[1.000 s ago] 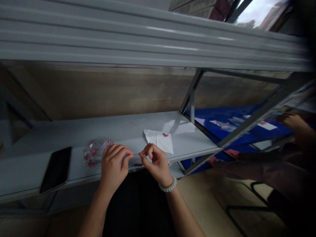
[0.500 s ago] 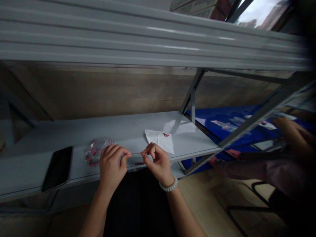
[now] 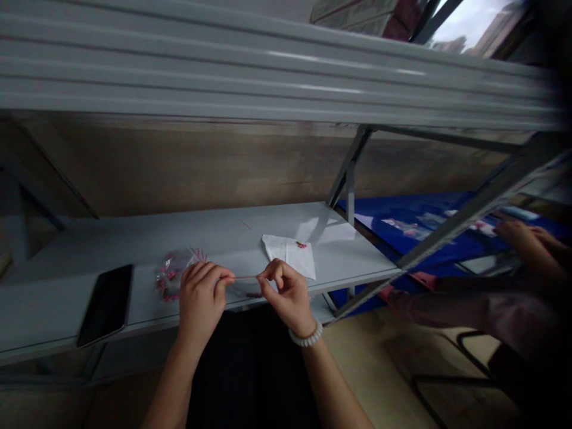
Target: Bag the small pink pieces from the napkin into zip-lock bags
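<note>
A person's left hand (image 3: 199,293) and right hand (image 3: 289,296) (with pale bracelet (image 3: 307,338)), slightly apart, both pinch one pink strand (image 3: 245,277).

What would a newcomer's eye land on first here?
Probably the left hand and right hand, low centre, with a thin pink strand stretched straight between their fingertips. Next, likely the ribbed grey panel across the top and the vivid blue tabletop at right. The white bracelet on the right wrist and the dark-screened device at left also stand out.
</note>
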Tool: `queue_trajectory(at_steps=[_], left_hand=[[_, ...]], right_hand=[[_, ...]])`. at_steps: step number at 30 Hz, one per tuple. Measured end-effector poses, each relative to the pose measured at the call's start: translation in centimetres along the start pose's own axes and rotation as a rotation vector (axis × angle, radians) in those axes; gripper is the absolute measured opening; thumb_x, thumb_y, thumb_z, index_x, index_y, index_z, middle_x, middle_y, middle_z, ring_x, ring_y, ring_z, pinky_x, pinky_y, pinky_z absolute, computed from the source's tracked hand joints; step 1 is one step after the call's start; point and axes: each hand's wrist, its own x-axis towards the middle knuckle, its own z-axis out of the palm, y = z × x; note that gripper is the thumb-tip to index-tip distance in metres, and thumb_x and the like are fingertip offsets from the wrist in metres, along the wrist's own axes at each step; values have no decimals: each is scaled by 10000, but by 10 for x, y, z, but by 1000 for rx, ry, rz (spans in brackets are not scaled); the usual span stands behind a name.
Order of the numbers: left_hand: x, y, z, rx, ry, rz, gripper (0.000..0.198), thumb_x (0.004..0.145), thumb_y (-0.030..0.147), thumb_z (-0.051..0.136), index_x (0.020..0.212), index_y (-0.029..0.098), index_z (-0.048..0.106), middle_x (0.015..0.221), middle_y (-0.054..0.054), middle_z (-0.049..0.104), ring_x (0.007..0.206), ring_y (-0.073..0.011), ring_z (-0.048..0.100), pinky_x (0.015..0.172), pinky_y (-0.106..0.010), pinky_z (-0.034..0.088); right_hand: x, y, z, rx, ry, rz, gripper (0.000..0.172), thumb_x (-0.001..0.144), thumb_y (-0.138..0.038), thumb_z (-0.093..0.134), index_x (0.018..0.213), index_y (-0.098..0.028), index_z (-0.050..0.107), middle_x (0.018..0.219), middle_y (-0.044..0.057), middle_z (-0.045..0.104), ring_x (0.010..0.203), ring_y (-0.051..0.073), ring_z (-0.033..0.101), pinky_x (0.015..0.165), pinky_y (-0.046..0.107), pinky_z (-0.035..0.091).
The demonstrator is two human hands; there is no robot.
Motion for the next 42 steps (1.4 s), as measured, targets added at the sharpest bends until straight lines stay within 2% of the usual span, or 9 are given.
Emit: queue_trajectory(at_steps=[6,11,15,17,21,29,33,38,42], left_hand=[[-1,2,1,-44,63,-27,102,855,182,589,771,215,638,774,0,673,781,-198,587,778,-347,421],[-3,7,-1,-100,23,21,129,884,183,540,801,205,636,783,-9,669,782,-186,593,803,-351,433],[-6,18,-3,-17,36,97,141,878,137,524,808,206,626,775,-7,646,786,-188,573,862,-388,414],[-7,24,-5,18,28,119,155,879,114,514,806,202,618,772,-4,634,785,-185,562,892,-402,401],[-11,33,-8,62,3,114,169,891,111,495,800,198,608,748,-3,608,770,-181,556,924,-422,384],[-20,35,-13,72,71,53,231,837,39,471,718,205,581,690,6,595,719,-173,547,911,-413,395],[-24,35,-24,52,145,43,261,825,25,450,714,219,586,666,23,611,670,-158,558,924,-422,385],[-33,36,-39,5,201,110,249,828,24,461,732,211,593,654,12,610,679,-161,562,761,-347,431],[-42,35,-48,30,239,124,257,823,16,461,742,217,599,661,14,623,681,-160,572,766,-345,438]], right_hand=[[1,3,0,-2,12,-8,318,805,-130,595,650,-217,331,710,-11,529,693,135,524,657,275,406],[0,-2,-7,-128,-35,-19,90,798,-145,559,826,-209,503,799,16,553,759,165,526,716,316,436],[3,-13,-10,-366,-120,-103,441,766,-177,606,1199,-218,533,987,64,580,893,213,513,797,374,434],[4,-16,-8,-425,-169,-109,512,776,-202,639,1270,-221,505,990,64,590,913,220,514,829,389,428],[5,-20,-4,-452,-303,-113,84,849,-187,589,898,-205,654,831,40,631,850,201,532,798,358,417],[1,-37,4,-581,-434,-175,127,843,-144,542,733,-186,590,721,42,581,774,199,490,699,341,385],[1,-52,4,-639,-503,-221,101,851,-161,547,800,-200,625,740,51,589,811,214,482,706,352,383],[-7,-67,4,-620,-477,-230,104,853,-157,570,813,-215,647,738,56,606,814,218,500,685,348,400],[-13,-68,7,-598,-460,-254,108,857,-186,595,771,-209,657,694,54,600,779,217,510,660,347,417]])
